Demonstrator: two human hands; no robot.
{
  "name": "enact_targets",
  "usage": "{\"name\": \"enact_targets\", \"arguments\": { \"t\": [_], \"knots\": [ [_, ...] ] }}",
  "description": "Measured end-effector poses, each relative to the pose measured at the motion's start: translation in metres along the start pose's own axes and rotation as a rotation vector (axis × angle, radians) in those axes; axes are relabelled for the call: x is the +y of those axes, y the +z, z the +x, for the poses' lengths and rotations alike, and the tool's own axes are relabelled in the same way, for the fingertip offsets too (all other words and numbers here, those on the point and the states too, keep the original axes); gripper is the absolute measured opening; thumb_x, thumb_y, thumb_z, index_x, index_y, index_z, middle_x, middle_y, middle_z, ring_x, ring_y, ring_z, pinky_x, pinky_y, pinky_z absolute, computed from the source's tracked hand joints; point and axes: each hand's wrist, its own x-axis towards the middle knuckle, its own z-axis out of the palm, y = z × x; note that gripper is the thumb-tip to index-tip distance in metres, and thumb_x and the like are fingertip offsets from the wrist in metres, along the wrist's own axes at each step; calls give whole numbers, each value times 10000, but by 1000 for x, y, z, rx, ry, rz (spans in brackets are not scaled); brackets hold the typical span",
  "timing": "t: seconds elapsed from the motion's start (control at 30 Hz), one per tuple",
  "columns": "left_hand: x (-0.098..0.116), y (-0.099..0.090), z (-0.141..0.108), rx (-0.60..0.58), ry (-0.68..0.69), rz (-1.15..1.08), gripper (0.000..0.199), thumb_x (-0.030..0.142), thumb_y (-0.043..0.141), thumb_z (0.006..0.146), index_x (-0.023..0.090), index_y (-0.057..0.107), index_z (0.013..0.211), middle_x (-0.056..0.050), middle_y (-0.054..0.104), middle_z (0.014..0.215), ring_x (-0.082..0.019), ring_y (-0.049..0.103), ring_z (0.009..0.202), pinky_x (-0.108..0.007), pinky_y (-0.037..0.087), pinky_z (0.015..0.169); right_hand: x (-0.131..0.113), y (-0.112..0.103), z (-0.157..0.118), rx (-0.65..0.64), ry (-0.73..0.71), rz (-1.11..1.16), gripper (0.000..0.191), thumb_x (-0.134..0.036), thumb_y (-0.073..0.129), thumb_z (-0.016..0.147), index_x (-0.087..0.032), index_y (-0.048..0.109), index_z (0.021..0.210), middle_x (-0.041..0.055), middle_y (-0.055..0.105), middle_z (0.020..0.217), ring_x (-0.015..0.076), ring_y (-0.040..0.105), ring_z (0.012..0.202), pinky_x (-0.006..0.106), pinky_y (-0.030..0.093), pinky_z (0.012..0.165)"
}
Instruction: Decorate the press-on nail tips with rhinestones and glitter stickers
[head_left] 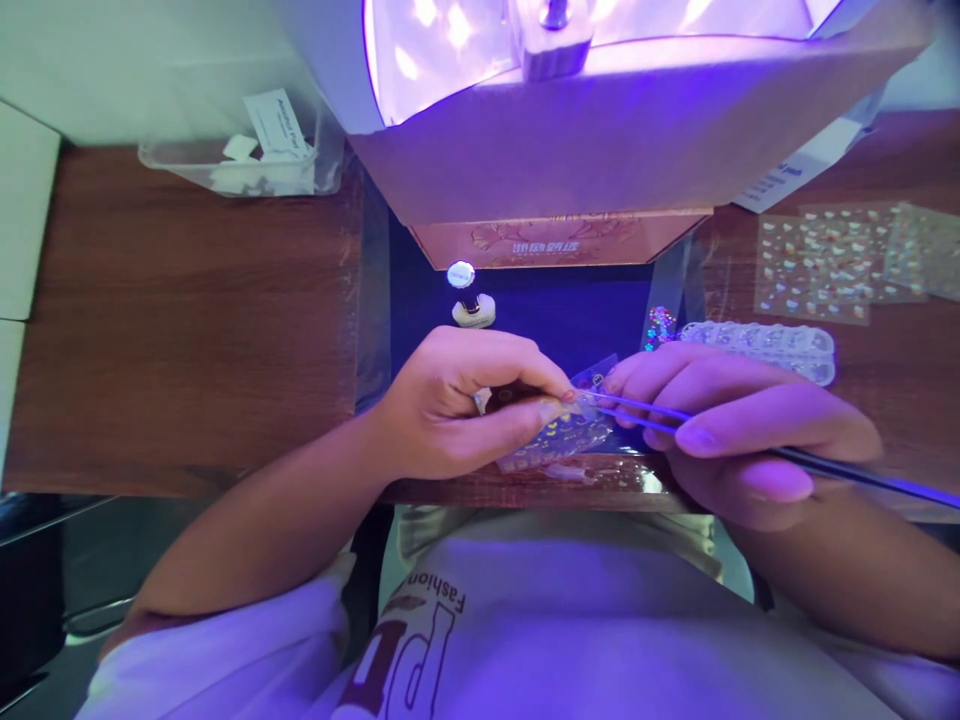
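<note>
My right hand (757,425) grips a pair of long, thin tweezers (862,477), tips pointing left. Those tips meet the fingertips of my left hand (465,400), whose thumb and index finger are pinched on something small and pale that I cannot make out. Beneath the fingers is a clear sticker sheet (562,440) with small yellowish and pale shapes, partly hidden by my left hand. Just beyond that hand, a small dark post with a round, bright white top (461,275) stands on a pale scalloped base (474,311).
A lit lamp housing (555,130) rests behind on a decorated box (555,240). A clear bin (225,175) holding white packets is at the back left. To the right are glittery pieces (660,327), a clear compartment case (795,345) and more sticker sheets (817,260).
</note>
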Motion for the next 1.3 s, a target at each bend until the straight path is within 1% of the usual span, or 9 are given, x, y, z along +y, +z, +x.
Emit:
{"name": "enact_targets", "arguments": {
  "t": [0.1,0.37,0.6,0.67,0.8,0.9,1.13,1.2,1.3],
  "knots": [
    [-1,0,-1,-6,0,-17,74,132,630,868,152,701,869,-16,695,693,-67,559,543,-187,433,507,2,2,1,8,-85,68,223,-518,608,891,-316,700,914,-13,600,592,177,624,560,394,594,585],
    [0,-1,0,-18,6,-40,80,95,630,859,139,695,876,-19,694,703,-64,564,562,-183,437,520,3,4,3,-21,-110,142,257,-487,563,925,-281,712,961,1,607,603,176,633,593,386,591,596],
    [-2,0,0,-15,12,-34,68,134,631,876,148,697,876,-15,678,693,-69,563,563,-186,441,526,4,2,1,21,-79,107,250,-532,605,892,-306,705,927,-11,597,592,175,620,565,403,591,602],
    [-2,0,0,-10,22,-26,59,142,638,877,147,697,874,-18,671,696,-74,571,577,-190,449,539,4,2,1,9,-75,111,254,-526,601,896,-301,707,944,-7,600,600,180,622,578,410,591,612],
    [-3,0,0,-18,30,-26,54,147,642,878,150,696,873,-18,661,692,-80,580,585,-194,454,551,3,1,2,-46,-91,134,247,-461,566,926,-277,706,1011,12,618,631,193,635,636,412,591,623],
    [-3,0,-1,-17,19,-26,55,165,642,881,159,696,874,-17,666,693,-84,583,587,-198,459,558,2,2,2,-37,-88,148,242,-464,568,926,-278,703,998,12,623,637,192,632,629,410,588,619],
    [-2,0,0,-23,31,-17,44,146,646,875,150,689,880,-17,681,720,-80,595,610,-195,471,571,0,4,4,-22,-81,164,232,-463,588,918,-270,710,960,3,610,611,186,636,608,401,587,613],
    [-2,1,-1,-9,13,-14,55,156,651,877,155,689,917,-18,687,740,-80,599,618,-194,476,566,-2,4,4,0,-71,147,228,-464,586,922,-272,708,934,-2,600,602,184,639,606,396,588,612],
    [-1,5,-7,81,-43,7,192,188,671,875,182,678,1067,-9,677,745,-88,596,614,-198,476,539,-4,4,5,6,-68,123,230,-459,577,928,-269,705,911,-4,598,600,182,639,606,390,590,607]
  ]
}}
